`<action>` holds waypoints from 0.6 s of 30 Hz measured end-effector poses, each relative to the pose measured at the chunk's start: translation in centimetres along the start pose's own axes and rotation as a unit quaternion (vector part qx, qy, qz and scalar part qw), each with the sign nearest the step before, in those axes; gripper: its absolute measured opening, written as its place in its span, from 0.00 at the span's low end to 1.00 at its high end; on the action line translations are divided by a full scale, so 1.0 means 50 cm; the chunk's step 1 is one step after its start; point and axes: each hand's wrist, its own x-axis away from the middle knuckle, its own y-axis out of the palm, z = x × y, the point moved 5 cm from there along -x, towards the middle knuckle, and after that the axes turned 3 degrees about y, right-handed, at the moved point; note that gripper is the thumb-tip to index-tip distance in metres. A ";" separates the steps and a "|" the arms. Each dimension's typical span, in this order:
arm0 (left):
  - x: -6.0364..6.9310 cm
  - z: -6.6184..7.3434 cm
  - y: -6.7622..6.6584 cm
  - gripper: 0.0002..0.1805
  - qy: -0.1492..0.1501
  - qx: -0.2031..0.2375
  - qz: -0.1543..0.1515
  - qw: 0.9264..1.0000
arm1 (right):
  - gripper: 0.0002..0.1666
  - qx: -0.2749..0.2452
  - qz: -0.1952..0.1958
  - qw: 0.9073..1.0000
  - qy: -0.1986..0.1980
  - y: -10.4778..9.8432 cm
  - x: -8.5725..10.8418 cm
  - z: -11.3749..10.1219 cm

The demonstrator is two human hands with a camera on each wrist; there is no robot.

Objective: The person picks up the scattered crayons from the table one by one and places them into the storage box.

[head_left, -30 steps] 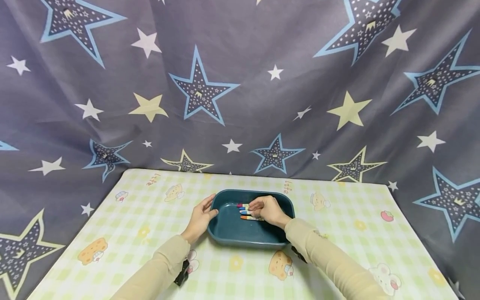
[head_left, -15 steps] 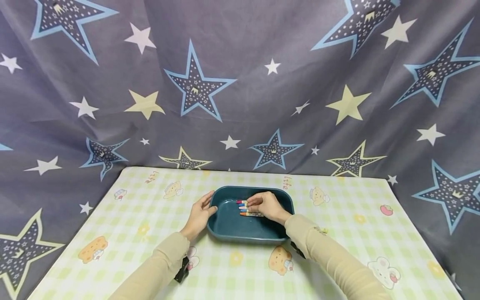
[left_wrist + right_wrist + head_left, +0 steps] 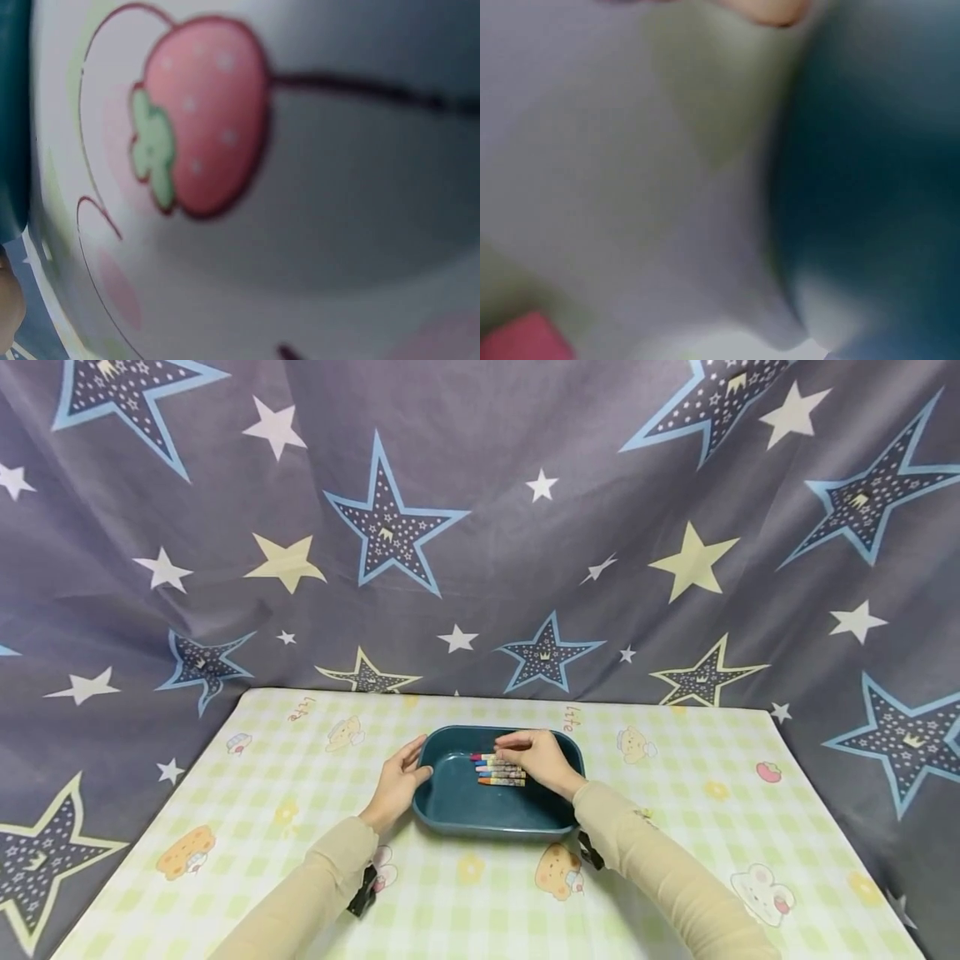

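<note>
A dark teal tub [image 3: 491, 814] stands on the table in the head view. My left hand [image 3: 393, 785] grips its left end, thumb at the rim and fingers along the outer wall. Several crayons with printed wrappers lie side by side inside, points to the left. An orange crayon [image 3: 502, 782] is nearest me, and a red crayon [image 3: 480, 757] is farthest. My right hand [image 3: 543, 762] reaches over the right rim, thumb and fingertips at the far crayons. Whether it pinches one is hidden. Both wrist views show mainly tablecloth and the tub's wall [image 3: 877, 180].
The table has a green-checked cloth [image 3: 247, 827] with cartoon prints. A grey star-patterned curtain [image 3: 480, 568] hangs behind it and at both sides. Black wrist straps [image 3: 363, 893] sit below the sleeves.
My right hand has shifted from the nearer crayons toward the farther ones, uncovering more of the row. The left hand stays on the tub. The head view has tilted slightly.
</note>
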 end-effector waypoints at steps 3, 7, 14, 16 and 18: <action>0.003 -0.001 -0.001 0.32 -0.004 0.001 0.002 1.000 | 0.20 -0.029 -0.005 0.999 0.015 -0.013 0.007 -0.014; 0.004 -0.003 -0.001 0.31 -0.007 0.003 0.001 1.000 | 0.19 -0.049 -0.020 0.999 0.011 -0.035 0.022 -0.050; 0.001 0.000 0.000 0.32 -0.001 0.000 0.003 1.000 | 0.19 -0.013 -0.008 1.000 -0.022 -0.107 0.070 -0.080; 0.001 -0.001 0.000 0.32 0.003 0.003 -0.001 1.000 | 0.20 -0.003 0.004 1.000 -0.017 -0.132 0.088 -0.073; 0.003 -0.002 -0.001 0.32 0.006 0.003 0.001 1.000 | 0.21 -0.001 0.016 1.000 -0.008 -0.154 0.108 -0.064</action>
